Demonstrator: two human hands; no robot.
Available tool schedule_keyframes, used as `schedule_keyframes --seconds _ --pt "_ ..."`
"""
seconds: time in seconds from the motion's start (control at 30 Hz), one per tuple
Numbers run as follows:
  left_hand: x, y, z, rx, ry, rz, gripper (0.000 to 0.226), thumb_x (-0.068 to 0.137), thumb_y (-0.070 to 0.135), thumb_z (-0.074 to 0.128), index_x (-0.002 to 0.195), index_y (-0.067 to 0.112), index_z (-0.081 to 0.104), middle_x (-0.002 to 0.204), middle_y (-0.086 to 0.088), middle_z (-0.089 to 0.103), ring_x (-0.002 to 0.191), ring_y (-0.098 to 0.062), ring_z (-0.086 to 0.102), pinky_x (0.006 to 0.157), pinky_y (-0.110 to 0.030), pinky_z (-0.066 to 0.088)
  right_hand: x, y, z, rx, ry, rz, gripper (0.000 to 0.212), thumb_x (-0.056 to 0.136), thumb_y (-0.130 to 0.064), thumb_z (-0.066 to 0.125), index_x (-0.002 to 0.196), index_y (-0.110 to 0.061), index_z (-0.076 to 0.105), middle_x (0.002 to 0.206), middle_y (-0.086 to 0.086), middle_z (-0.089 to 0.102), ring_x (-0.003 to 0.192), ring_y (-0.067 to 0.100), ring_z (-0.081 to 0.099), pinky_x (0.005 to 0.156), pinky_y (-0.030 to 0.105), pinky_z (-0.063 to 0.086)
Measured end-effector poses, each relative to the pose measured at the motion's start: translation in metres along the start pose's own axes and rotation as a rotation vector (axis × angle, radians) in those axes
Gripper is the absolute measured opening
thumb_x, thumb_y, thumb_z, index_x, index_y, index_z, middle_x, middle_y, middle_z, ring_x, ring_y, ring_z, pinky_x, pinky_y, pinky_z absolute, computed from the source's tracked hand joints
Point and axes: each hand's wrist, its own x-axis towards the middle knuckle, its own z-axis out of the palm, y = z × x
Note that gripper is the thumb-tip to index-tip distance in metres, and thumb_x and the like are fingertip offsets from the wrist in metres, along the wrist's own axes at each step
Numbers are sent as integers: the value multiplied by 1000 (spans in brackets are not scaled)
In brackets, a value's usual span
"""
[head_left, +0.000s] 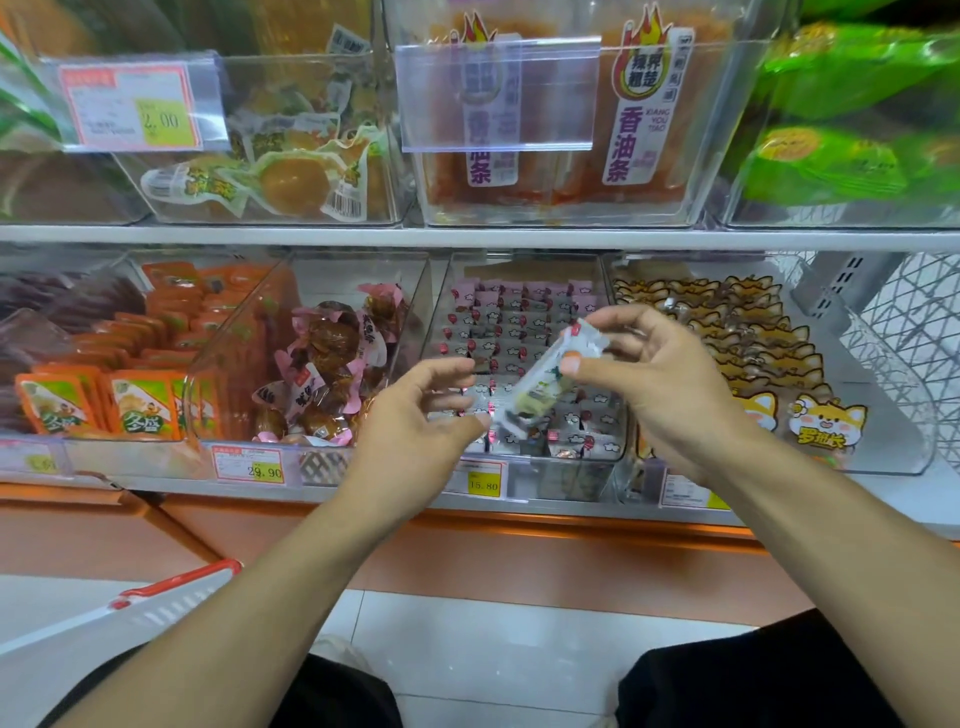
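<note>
The right hand (660, 384) pinches the top of a small white plastic-wrapped snack packet (540, 387), tilted above its clear plastic bin (571, 458), likely for inspection. The left hand (415, 410) curls by the lower end, grip unclear.

Small sealed white-and-clear snack packet (540, 387) tilts diagonally, pinched by right hand (670, 384).

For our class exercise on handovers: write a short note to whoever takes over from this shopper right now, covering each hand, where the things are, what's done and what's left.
Right hand pinches a small snack packet near its upper end, holding it tilted in front of the clear bin of small packets.
Left hand is curled beside the packet's lower end; blur hides whether it touches.
Done: one packet is in hand.
Left: probably drop it into the basket at lower left, or put it back on the shelf.
</note>
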Motion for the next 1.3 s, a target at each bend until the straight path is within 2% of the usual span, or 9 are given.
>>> schedule_keyframes --seconds 0.13,0.23,0.33,0.57,0.67,0.87,1.03,1.17,1.3 --pt "-5 -6 8 501 -116 205 56 93 21 69 146 22 51 146 8 49 136 -9 40 117 -27 28 -2 2 -9 -335 -29 -222 28 78 -15 86 96 -29 70 92 2 75 71 15 65 68 26 58" --pt "-5 -14 15 775 -236 257 68 93 34 67 154 21 39 161 5 33 151 -14 15 123 -33 7 -5 6 -7 -455 -77 -264 25 78 -24 87 96 -32 70 91 0 74 73 18 67 70 35 60" --pt "-6 -19 18 854 -290 258 74 93 45 63 156 23 32 164 9 25 152 -11 3 117 -29 -7 -7 8 0 -502 -126 -277 26 77 -31 87 98 -33 70 98 -8 74 82 14 70 77 39 61" --pt "-2 -22 19 899 -263 265 71 91 49 64 151 19 42 161 3 32 152 -18 14 122 -33 9 -9 10 6 -503 -131 -315 28 77 -32 87 100 -34 70 103 -12 74 90 13 71 83 39 60" --pt "-3 -21 19 888 -254 256 71 91 49 65 151 20 43 160 3 34 151 -19 18 122 -34 11 -8 11 4 -575 -125 -293 27 78 -32 86 99 -34 69 98 -14 72 85 8 69 77 28 59" --pt "-8 -16 20 709 -196 280 71 90 41 71 152 27 38 154 7 42 145 -13 29 118 -28 19 -4 14 1 -719 -106 -180 25 77 -29 88 91 -33 67 85 -8 71 74 8 66 64 26 55" --pt "-11 -11 23 630 -226 326 73 91 36 71 154 32 33 154 11 41 143 -8 29 114 -20 16 -8 15 7 -1042 -390 -141 17 84 -24 82 99 -31 78 94 -15 70 85 2 63 82 26 52" --pt "-10 -12 24 721 -282 364 69 91 39 69 152 31 38 156 10 39 148 -11 22 117 -23 9 -7 5 5 -1204 -289 -194 25 87 -28 78 112 -30 76 95 -14 59 89 6 53 85 28 46" --pt "-9 -19 27 900 -397 348 78 93 48 63 158 31 24 167 10 18 154 -12 1 118 -29 -10 -6 1 11 -1467 -402 -113 9 94 -30 70 102 -29 74 95 -6 58 101 18 58 80 30 44"
